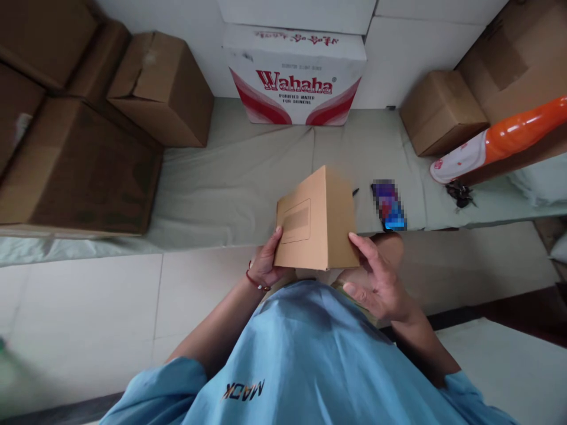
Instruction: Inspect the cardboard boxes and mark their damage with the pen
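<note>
A small brown cardboard box [296, 227] is held up in front of me, tilted, with one edge toward me and a printed rectangle on its left face. My left hand [268, 260] grips its lower left side, thumb on the printed face and the other fingers hidden behind or below. At the lower right edge, my right hand [378, 280] touches the box with its fingertips. Its thumb is spread away from the fingers, and nothing lies between them.
Beyond the box, a cloth-covered platform [225, 195] carries a phone [390, 203], a dark bunch of small items [460, 193] and an orange-and-white cylinder [505, 139]. A white Wahaha carton [296, 77] stands at the back. Large cardboard boxes [84, 165] crowd the left; a smaller carton [443, 112] sits right.
</note>
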Demonstrator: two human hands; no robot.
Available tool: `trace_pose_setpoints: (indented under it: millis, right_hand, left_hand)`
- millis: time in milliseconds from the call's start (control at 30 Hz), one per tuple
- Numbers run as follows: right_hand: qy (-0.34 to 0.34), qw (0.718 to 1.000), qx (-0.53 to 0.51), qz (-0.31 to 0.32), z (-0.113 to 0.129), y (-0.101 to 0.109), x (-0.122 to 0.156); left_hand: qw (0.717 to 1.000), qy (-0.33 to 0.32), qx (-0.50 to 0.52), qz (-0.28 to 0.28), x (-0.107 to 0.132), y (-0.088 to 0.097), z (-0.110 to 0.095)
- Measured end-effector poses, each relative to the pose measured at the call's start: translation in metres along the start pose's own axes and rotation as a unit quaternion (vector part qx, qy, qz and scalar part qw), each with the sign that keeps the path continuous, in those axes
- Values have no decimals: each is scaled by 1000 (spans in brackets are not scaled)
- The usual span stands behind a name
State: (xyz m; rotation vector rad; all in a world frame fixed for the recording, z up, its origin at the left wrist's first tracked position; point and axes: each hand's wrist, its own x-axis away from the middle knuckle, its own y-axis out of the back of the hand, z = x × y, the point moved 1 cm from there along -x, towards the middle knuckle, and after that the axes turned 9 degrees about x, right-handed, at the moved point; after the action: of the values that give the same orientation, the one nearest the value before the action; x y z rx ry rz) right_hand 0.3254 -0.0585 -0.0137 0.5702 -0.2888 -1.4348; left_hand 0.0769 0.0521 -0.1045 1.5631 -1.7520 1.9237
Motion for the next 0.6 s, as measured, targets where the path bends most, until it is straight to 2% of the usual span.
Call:
trace_pose_setpoints:
  millis: [200,333,433,600]
  right_hand:
    - [-73,991,-105,-50,-11,-6,-2]
    - [-91,983,-128,-90,-13,-4,-5]
    - [-100,978,-139,-117,-17,-1,-7]
    - [-130,970,-156,-132,-26,0,-5]
  left_hand:
    - [996,81,-25,-7,11,-6,-6]
    - [987,152,-37,44,25,-16,-9]
    - [983,158,-53,71,36,-24,-9]
    - [985,143,-64,66,44,-33,-10]
